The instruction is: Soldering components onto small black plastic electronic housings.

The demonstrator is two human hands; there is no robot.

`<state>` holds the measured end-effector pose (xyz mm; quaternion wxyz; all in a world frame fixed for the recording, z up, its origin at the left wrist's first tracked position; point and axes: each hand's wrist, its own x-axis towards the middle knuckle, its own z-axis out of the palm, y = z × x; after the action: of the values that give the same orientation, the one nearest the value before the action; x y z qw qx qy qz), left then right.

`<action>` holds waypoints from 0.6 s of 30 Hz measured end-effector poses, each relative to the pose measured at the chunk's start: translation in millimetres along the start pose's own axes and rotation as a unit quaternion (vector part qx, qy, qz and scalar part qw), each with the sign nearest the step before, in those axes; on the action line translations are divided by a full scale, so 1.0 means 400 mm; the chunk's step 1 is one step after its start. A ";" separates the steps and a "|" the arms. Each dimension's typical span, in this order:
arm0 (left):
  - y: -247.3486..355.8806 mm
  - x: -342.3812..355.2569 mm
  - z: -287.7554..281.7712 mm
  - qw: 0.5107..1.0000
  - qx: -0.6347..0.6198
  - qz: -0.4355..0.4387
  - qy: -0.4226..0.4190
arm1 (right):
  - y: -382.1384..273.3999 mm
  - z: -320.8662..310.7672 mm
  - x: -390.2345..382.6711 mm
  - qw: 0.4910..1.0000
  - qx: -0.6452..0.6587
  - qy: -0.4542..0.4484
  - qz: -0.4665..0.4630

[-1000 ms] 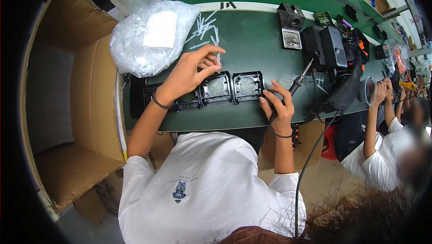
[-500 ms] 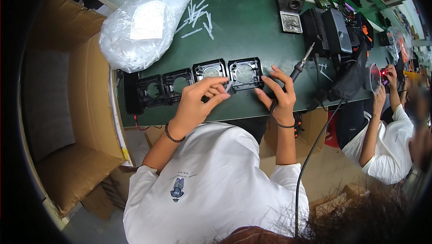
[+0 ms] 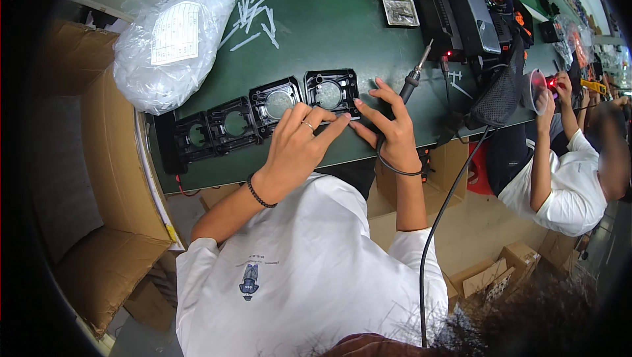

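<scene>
A row of black square plastic frames with round openings lies on the green bench; the rightmost frame (image 3: 331,74) is nearest to my hands. My left hand (image 3: 295,146), with a ring and a dark beaded bracelet, pinches at that frame's near edge. A small pale strip shows at its fingertips, mostly hidden. My right hand (image 3: 397,136) has a soldering iron (image 3: 411,82) tucked in its grip, tip pointing up and away to the right. Its thumb and fingertips reach the frame's near right corner.
Loose pale plastic strips (image 3: 247,18) lie beyond the frames, beside a clear plastic bag (image 3: 174,48). A metal holder with a small tray (image 3: 399,11) and black boxes (image 3: 474,21) stand at far right. An open carton (image 3: 118,159) is at left. A co-worker (image 3: 553,166) sits at right.
My left hand has brought the pale strip down to the rightmost frame's near edge, its fingers now straighter. The right hand stays by the frame's corner with the soldering iron. The whole view has shifted.
</scene>
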<state>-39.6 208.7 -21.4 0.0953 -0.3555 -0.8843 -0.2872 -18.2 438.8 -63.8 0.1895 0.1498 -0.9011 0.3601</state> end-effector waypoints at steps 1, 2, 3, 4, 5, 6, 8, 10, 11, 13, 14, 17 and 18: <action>0.001 0.000 0.000 1.000 0.011 0.012 0.001 | -0.001 -0.001 0.000 1.000 -0.004 -0.003 -0.003; -0.004 -0.001 0.002 1.000 0.010 0.011 -0.001 | 0.001 0.000 0.001 1.000 -0.003 -0.003 -0.001; -0.013 -0.003 0.004 1.000 0.020 0.013 -0.012 | 0.004 0.000 0.000 1.000 -0.008 0.001 -0.009; -0.021 -0.005 0.006 0.999 0.029 0.015 -0.024 | 0.005 -0.001 -0.002 1.000 -0.012 0.005 -0.016; -0.025 -0.008 0.006 0.999 0.027 0.016 -0.026 | 0.004 -0.002 -0.003 1.000 -0.012 0.005 -0.014; -0.029 -0.011 0.005 0.999 0.032 0.019 -0.030 | 0.003 -0.004 -0.004 1.000 -0.010 0.005 -0.012; -0.030 -0.011 0.008 0.998 0.036 0.021 -0.036 | 0.002 -0.007 -0.004 1.000 -0.009 0.005 -0.009; -0.034 -0.008 0.011 0.998 0.039 0.026 -0.033 | 0.001 -0.007 -0.004 1.000 -0.005 0.006 -0.008; -0.036 -0.006 0.014 0.998 0.038 0.026 -0.034 | 0.000 -0.006 -0.003 1.000 -0.005 0.005 -0.007; -0.039 -0.002 0.019 0.998 0.026 0.039 -0.031 | -0.002 -0.006 -0.003 1.000 -0.004 0.011 0.000; -0.041 -0.003 0.020 0.998 0.025 0.039 -0.032 | -0.001 -0.005 -0.003 1.000 -0.005 0.010 0.001; -0.042 -0.005 0.022 0.997 0.048 0.044 -0.038 | -0.001 -0.004 -0.003 1.000 -0.007 0.012 -0.005; -0.043 -0.005 0.024 0.997 0.051 0.048 -0.037 | -0.002 -0.004 -0.003 1.000 -0.011 0.009 -0.001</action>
<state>-49.5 203.1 -37.4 0.0946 -0.4026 -0.8826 -0.2236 -16.3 439.6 -62.8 0.1997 0.1454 -0.9029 0.3517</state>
